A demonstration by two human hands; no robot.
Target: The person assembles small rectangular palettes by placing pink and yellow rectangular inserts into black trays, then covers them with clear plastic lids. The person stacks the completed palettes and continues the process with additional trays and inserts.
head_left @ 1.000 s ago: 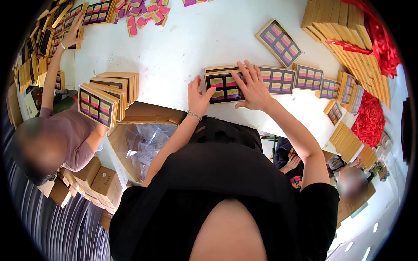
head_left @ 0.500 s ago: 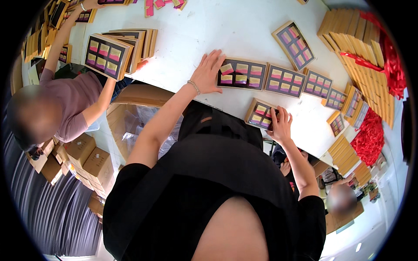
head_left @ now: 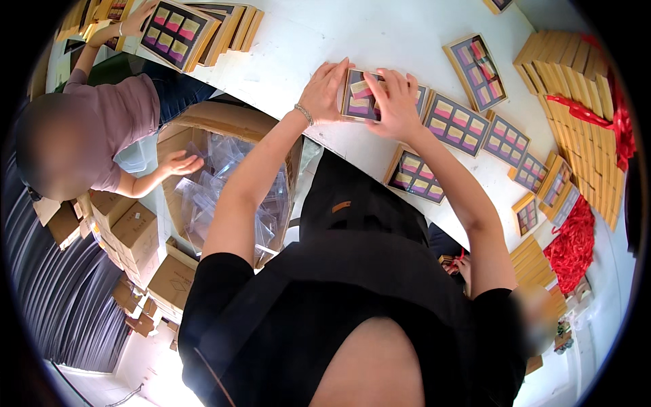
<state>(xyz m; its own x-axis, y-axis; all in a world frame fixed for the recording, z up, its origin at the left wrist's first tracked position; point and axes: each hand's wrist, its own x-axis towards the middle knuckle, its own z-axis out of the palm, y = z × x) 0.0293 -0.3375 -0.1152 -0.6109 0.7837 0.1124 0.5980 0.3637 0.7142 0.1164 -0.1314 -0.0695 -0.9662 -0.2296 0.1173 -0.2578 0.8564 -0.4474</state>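
Note:
A shallow wooden-framed box (head_left: 357,114) with small gold, pink and purple packets in a dark insert lies on the white table before me. My left hand (head_left: 324,93) rests at its left end, fingers stretched out along the edge. Over the middle of the box is my right hand (head_left: 395,103), thumb and fingers spread. Its thumb is by a tilted packet (head_left: 361,89) at the upper left of the insert. My right hand hides several of the other packets. Below my right wrist, another filled box (head_left: 415,174) sits at the table's near edge.
More filled boxes (head_left: 456,123) run in a row to the right, with one angled box (head_left: 476,71) behind. Wooden frames (head_left: 573,61) and red ribbon (head_left: 571,237) lie at the far right. A carton (head_left: 178,166) of clear plastic pieces stands left, near a co-worker (head_left: 129,122) and stacked boxes (head_left: 178,34).
My right hand has left the box at the near edge and moved up and left over the box by my left hand. The co-worker's near hand has come away from the stacked boxes.

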